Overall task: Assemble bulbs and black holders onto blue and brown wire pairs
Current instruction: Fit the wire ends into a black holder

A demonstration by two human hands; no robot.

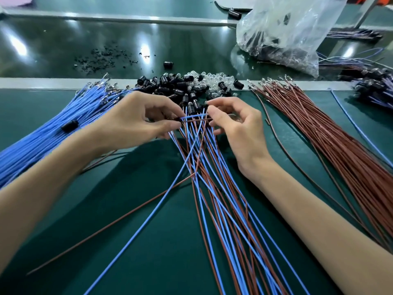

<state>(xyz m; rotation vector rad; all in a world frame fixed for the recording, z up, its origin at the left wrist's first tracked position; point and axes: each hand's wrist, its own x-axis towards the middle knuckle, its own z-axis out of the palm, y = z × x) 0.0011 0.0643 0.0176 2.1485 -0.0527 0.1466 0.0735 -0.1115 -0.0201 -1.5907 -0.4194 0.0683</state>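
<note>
My left hand point(138, 120) pinches a blue and brown wire pair point(193, 118) that runs across to my right hand point(236, 126), whose fingertips pinch its other end; something clear shows in that palm, unclear what. Beneath the hands lies a fan of assembled blue and brown pairs point(214, 188) with black holders at their far ends. A heap of black holders point(168, 85) and clear bulbs point(212, 78) sits just beyond the hands. Loose blue wires point(53, 133) lie at the left, loose brown wires point(340, 145) at the right.
A clear plastic bag point(282, 33) with dark parts stands at the back right. Finished bundles point(374, 88) lie at the far right. Small black scraps point(100, 59) are scattered on the shiny belt beyond the metal rail point(63, 83). One holder point(69, 125) rests on the blue wires.
</note>
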